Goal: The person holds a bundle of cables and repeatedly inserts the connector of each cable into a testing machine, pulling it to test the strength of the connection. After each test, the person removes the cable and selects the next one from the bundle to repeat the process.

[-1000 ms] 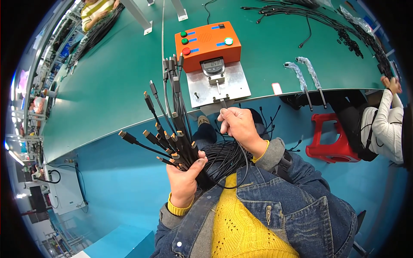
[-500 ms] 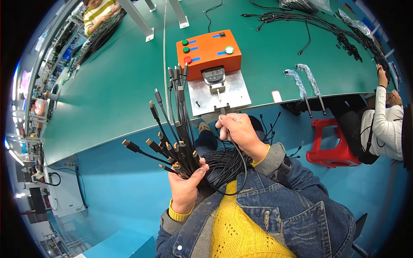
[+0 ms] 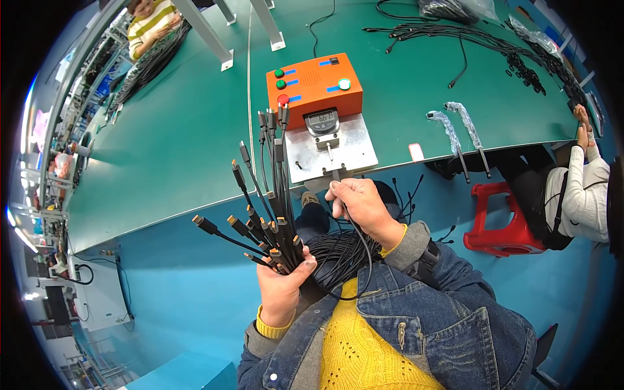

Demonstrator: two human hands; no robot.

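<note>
My left hand (image 3: 281, 283) is closed round a bunch of black cables (image 3: 276, 224), whose plugs fan upward and to the left. With my right hand (image 3: 361, 205) I pinch one cable's black connector (image 3: 335, 175) at the front edge of a metal plate (image 3: 302, 162). Its cord loops down from my fingers towards my lap. On that plate sits a gauge with a small digital display (image 3: 322, 121), its thin rod pointing at the connector. Behind stands an orange box (image 3: 315, 84) with green, red and lit white buttons. Whether the connector's tip is inside the fixture is hidden.
The green table (image 3: 175, 136) bears more black cables (image 3: 448, 31) at the back right and two wrapped cables (image 3: 463, 133) overhanging its front edge. A red stool (image 3: 500, 221) and a co-worker in white (image 3: 578, 188) are at right. Another person (image 3: 153, 29) sits far left.
The gauge's display reading has changed. My view has shifted slightly, so the box and plate sit a little lower. The co-worker's hands at right have come together. Both my grips stay the same.
</note>
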